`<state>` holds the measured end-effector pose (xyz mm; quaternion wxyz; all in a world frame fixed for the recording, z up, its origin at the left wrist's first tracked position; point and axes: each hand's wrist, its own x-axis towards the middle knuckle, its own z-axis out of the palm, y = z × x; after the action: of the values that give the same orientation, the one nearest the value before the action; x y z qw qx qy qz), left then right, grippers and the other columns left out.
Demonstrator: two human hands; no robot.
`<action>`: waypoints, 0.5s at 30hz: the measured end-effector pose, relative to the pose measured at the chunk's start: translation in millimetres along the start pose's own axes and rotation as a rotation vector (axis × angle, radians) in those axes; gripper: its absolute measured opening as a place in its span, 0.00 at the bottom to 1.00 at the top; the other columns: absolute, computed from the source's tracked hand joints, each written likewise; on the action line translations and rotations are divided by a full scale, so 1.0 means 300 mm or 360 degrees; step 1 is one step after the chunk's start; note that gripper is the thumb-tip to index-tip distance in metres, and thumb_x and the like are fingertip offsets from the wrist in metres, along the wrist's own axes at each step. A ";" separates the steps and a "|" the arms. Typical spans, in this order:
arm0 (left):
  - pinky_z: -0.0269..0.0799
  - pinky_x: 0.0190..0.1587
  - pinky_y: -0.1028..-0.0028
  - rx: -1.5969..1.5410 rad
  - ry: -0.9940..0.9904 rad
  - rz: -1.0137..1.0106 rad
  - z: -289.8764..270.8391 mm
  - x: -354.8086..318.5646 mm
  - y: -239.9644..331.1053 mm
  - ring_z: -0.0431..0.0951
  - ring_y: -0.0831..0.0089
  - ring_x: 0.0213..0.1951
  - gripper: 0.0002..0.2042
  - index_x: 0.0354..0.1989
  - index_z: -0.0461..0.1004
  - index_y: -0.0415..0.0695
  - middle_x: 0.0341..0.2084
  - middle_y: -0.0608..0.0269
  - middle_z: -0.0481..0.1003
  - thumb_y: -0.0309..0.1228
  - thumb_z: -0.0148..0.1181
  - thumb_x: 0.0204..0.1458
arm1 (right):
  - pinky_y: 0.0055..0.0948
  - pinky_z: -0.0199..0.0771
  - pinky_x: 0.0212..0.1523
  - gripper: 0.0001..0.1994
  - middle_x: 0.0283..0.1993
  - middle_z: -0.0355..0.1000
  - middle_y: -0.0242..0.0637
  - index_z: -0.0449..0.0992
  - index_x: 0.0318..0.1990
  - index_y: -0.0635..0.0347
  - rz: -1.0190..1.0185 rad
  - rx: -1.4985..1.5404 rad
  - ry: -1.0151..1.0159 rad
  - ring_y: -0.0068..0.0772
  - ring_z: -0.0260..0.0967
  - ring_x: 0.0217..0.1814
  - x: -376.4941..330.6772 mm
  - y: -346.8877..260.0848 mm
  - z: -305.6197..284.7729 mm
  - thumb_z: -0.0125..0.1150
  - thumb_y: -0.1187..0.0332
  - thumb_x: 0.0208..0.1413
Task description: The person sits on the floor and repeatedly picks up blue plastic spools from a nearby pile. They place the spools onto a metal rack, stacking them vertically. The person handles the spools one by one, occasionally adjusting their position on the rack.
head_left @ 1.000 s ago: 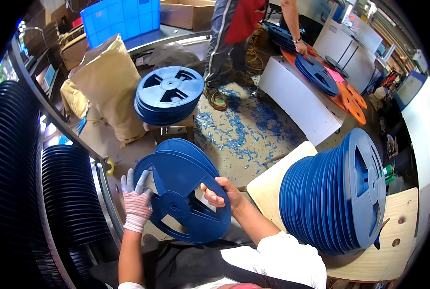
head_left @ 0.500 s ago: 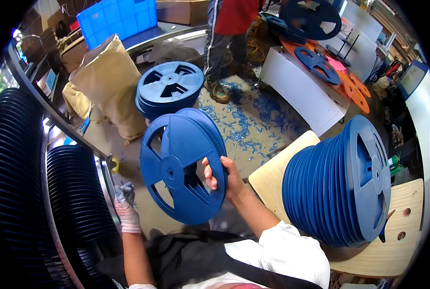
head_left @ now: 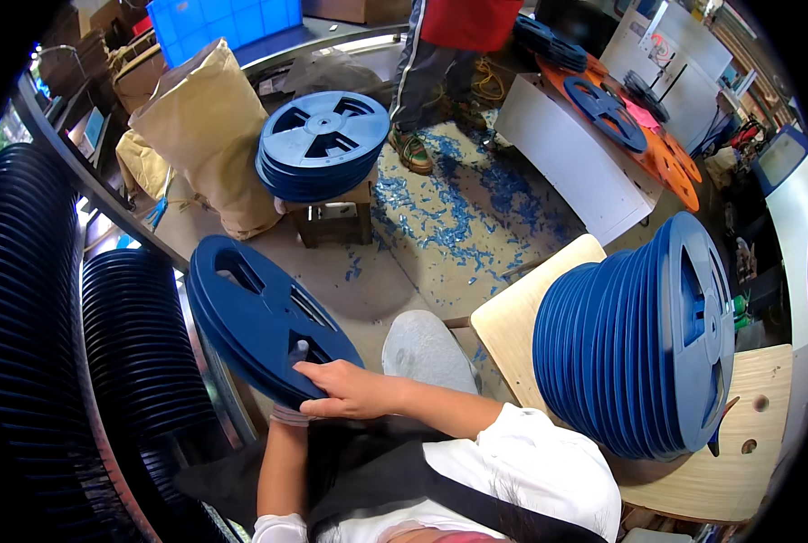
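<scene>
I hold a dark blue plastic reel tilted low on my left side, beside the rows of stacked reels. My right hand grips its near rim from above with the fingers spread over the face. My left hand in a pale glove is under the reel. Only a fingertip shows through a cut-out, and the glove cuff shows below the rim. A tall pile of matching blue reels lies sideways on the wooden table to my right.
A lighter blue reel stack sits on a small stool ahead. A brown paper sack stands to its left. Another person in a red top stands beyond, by a white bench. Blue shavings litter the floor.
The reel has gone from upright in front of me down to my left and tilted flatter. My left hand has slipped under it; my right hand has shifted to the near rim.
</scene>
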<state>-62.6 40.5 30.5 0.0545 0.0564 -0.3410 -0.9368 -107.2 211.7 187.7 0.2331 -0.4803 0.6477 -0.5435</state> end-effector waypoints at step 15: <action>0.69 0.55 0.58 -0.0772 -0.0397 -0.0167 0.126 -0.054 0.170 0.72 0.54 0.49 0.42 0.61 0.57 0.40 0.47 0.50 0.69 0.52 0.66 0.42 | 0.24 0.74 0.26 0.33 0.39 0.74 0.42 0.64 0.55 0.65 0.0261 0.1182 0.1460 0.27 0.73 0.28 -0.120 0.119 -0.231 0.39 0.41 0.60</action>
<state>-48.8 27.9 93.2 -0.0247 -0.0566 -0.1074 -0.9923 -161.9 274.6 167.5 0.1231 -0.0313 0.4838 -0.8659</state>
